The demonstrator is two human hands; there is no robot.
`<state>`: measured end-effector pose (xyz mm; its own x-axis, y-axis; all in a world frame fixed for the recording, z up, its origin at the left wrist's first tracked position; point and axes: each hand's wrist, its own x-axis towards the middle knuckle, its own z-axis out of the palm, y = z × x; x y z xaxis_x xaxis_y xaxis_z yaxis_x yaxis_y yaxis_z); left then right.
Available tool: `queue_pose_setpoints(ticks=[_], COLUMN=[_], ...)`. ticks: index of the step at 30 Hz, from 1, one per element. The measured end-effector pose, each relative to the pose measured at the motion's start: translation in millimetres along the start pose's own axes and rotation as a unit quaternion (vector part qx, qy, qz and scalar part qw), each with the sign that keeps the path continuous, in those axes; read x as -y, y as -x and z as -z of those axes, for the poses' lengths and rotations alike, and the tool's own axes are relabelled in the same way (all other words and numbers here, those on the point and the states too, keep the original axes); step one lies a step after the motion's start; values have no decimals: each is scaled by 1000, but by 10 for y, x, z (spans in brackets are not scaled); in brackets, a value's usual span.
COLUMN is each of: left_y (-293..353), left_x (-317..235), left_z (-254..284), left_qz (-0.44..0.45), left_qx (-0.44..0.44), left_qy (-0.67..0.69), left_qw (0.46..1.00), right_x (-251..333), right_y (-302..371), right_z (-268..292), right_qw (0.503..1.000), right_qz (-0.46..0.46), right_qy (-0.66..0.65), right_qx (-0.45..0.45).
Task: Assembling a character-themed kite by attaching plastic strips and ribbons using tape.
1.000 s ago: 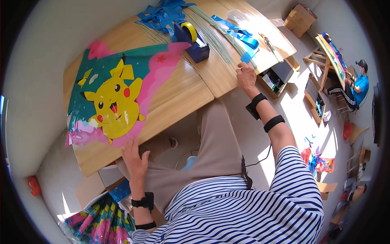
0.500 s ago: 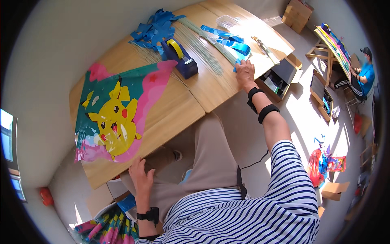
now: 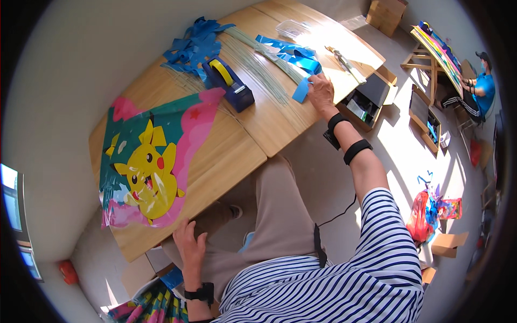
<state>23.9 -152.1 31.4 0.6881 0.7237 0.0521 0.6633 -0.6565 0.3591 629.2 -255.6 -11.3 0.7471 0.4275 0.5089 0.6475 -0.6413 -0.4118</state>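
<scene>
At the table's right side my right hand [image 3: 322, 92] is closed with its fingers pinching a short blue ribbon piece [image 3: 301, 90], which hangs out to the left. Beside it lie thin pale rods [image 3: 269, 56] and a loose length of blue ribbon [image 3: 308, 64]. My left hand [image 3: 189, 243] rests by the near table edge, fingers loosely apart, holding nothing. Just above it, a printed plastic kite sheet [image 3: 202, 121] with a yellow cartoon figure lies flat, green and pink. A dark blue tape dispenser [image 3: 237, 94] with a yellow core stands between the sheet and the rods.
A heap of blue ribbon pieces [image 3: 196, 46] and a clear plastic tub [image 3: 292, 29] are toward the far side. An open box [image 3: 362, 110] stands below the right table edge. Folded printed sheets [image 3: 153, 306] sit at lower left. A co-worker [image 3: 484, 89] sits at far right.
The blue ribbon piece in my right hand now stands out further and shows more of its length. The view has shifted slightly; my left hand stays by the table edge.
</scene>
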Motion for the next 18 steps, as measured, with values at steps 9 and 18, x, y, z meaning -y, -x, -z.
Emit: queue_pose_setpoints(ticks=[9,18], left_y=[-92,-141], left_x=[-111,-196], left_z=[-17,2], left_qz=[5,7], left_qx=[20,17], left_qy=[8,13], left_qw=[1000,1000], right_x=[-385,-225], right_y=[-360,-571], right_z=[-4,-114], right_qw=[976,996], right_qz=[-91,-41], right_qy=[5,-1], right_qx=[197,82])
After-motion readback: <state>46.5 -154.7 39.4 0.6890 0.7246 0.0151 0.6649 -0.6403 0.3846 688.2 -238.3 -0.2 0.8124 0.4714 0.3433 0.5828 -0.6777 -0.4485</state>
